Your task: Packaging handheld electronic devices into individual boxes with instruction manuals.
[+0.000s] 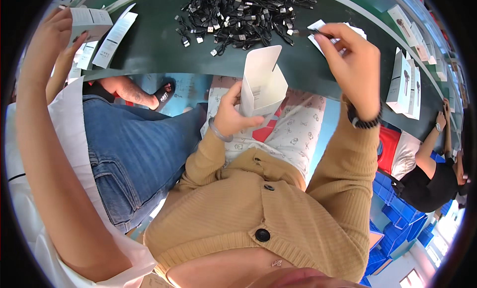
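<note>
My left hand (pixel 229 115) is closed around a small white cardboard box (pixel 268 92), held above my lap by the table's near edge. The box's top flap stands up, and its mouth faces me, showing the pale inside. My right hand (pixel 354 62) is raised over the table with thumb and forefinger pinched together. A thin dark bit shows at those fingertips, too small to name. Just behind them lie white folded papers (pixel 316 25), partly covered by the hand. A heap of black USB cables (pixel 238 15) lies farther back on the dark green tabletop (pixel 164 44).
At the left, a co-worker's hand (pixel 54 30) holds a white box (pixel 92 19); other boxes (pixel 114 39) stand beside it. Several white printed boxes (pixel 400 82) stand at the right. Another person in black (pixel 430 183) works farther right, near blue bins (pixel 397 208).
</note>
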The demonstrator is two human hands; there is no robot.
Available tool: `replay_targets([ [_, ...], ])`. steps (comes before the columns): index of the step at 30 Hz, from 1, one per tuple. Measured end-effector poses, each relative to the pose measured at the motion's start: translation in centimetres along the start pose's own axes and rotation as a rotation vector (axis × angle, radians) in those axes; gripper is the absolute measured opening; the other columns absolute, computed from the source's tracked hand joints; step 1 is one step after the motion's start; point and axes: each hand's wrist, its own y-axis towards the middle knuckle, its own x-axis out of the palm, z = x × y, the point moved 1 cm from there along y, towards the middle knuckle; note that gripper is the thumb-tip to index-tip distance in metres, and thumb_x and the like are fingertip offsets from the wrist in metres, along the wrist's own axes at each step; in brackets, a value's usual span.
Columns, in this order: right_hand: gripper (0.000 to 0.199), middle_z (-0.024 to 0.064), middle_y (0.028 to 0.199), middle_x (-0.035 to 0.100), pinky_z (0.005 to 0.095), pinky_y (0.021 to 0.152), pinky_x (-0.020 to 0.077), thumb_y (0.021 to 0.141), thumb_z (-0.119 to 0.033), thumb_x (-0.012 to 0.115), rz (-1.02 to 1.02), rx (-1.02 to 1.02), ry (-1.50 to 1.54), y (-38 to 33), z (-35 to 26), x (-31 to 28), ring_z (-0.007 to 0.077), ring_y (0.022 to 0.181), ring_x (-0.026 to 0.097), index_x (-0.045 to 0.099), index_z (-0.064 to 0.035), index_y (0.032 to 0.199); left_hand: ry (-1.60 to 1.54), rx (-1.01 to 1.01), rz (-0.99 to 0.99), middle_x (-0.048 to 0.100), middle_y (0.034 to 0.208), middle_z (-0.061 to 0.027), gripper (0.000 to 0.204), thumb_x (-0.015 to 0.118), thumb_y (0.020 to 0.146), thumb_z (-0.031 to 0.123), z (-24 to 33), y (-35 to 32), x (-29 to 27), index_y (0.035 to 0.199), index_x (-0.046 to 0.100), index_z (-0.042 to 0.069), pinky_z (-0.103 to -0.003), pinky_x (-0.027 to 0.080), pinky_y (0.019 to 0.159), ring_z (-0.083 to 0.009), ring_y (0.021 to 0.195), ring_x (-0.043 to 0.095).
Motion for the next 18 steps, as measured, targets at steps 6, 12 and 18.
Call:
replay_targets([
  [6,0.019,0.0084,0.1,0.065,0.0288,0.058,0.0504,0.07,-0.004,0.071,-0.212,-0.315,-0.131,-4.3,-2.8,-1.6,0.0205,0.067,0.063,0.063,-0.0059,0.086,0.069,0.066,-0.037,0.06,0.113,-0.0075,0.092,0.092,0.05,0.024,-0.2,-0.4,0.4,0.127,0.047,0.001,-0.032,0.043,0.093,-0.0167,0.104,0.057],
  [12,0.062,0.0175,0.121,0.056,0.0348,0.076,0.0504,0.059,-0.028,0.083,-0.429,-0.249,0.087,-6.5,-3.4,-2.2,0.0299,0.101,0.06,0.062,-0.0058,0.113,0.017,0.096,-0.07,0.062,0.112,-0.0071,0.091,0.093,0.046,0.021,0.6,-0.3,1.8,0.124,0.049,0.002,-0.032,0.043,0.093,-0.0166,0.104,0.057],
  [18,0.089,0.0198,0.126,0.048,0.0419,0.085,0.0474,0.06,-0.025,0.085,-0.14,-0.079,0.154,-13.9,-0.6,1.4,0.0386,0.104,0.054,0.041,-0.0059,0.134,-0.45,-0.049,-0.138,0.052,0.127,-0.0089,0.105,0.092,0.053,0.034,2.9,0.3,6.7,0.134,0.035,0.001,-0.035,0.044,0.096,-0.021,0.114,0.053],
])
